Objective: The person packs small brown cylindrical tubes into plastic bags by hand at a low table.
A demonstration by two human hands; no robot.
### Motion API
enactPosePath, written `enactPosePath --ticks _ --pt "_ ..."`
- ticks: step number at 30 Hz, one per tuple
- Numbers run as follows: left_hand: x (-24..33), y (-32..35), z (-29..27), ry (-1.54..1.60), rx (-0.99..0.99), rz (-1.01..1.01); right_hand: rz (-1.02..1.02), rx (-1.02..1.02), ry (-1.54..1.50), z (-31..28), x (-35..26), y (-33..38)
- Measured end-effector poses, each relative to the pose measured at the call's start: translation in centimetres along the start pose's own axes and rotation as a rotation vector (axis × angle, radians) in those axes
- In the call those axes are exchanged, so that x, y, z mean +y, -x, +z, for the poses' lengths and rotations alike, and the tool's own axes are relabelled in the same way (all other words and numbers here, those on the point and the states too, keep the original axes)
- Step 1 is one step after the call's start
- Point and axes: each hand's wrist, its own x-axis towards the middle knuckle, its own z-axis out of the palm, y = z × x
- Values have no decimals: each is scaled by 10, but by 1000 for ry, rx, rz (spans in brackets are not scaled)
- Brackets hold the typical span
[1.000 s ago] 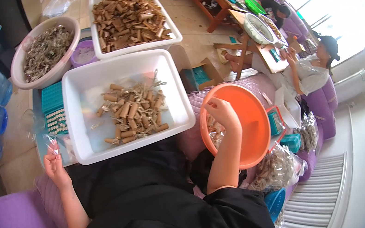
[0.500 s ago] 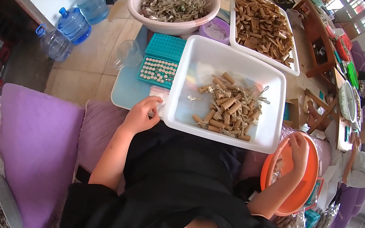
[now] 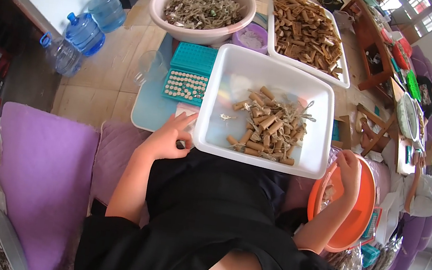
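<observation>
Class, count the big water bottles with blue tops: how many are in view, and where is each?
3, in a row at the picture's upper left: the farthest bottle, the middle bottle and the nearest bottle. More could be hidden.

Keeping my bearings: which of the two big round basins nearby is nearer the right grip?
The orange basin, at the person's right: the right grip appears over it. The pale pink basin stands farther ahead, holding a tangled heap.

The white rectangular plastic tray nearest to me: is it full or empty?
Neither: partly filled. In the white rectangular plastic tray, short brown cylinders lie heaped, while bare bottom shows toward its left side.
</observation>
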Motion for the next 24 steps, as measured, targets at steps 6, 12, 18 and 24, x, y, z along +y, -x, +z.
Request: enactPosePath --ticks 6,12,18,24 --pt "29 19 -41 -21 292 -168 -42 19 8 -1 -17 2" --pt "98 -5 -64 -473 708 285 -190 -262 -456 40 -105 28" --pt "130 -41 -39 -516 529 571 -234 -589 -946 80 -162 43" --pt "146 -64 -35 -267 339 479 -205 -388 -725 77 -159 25"
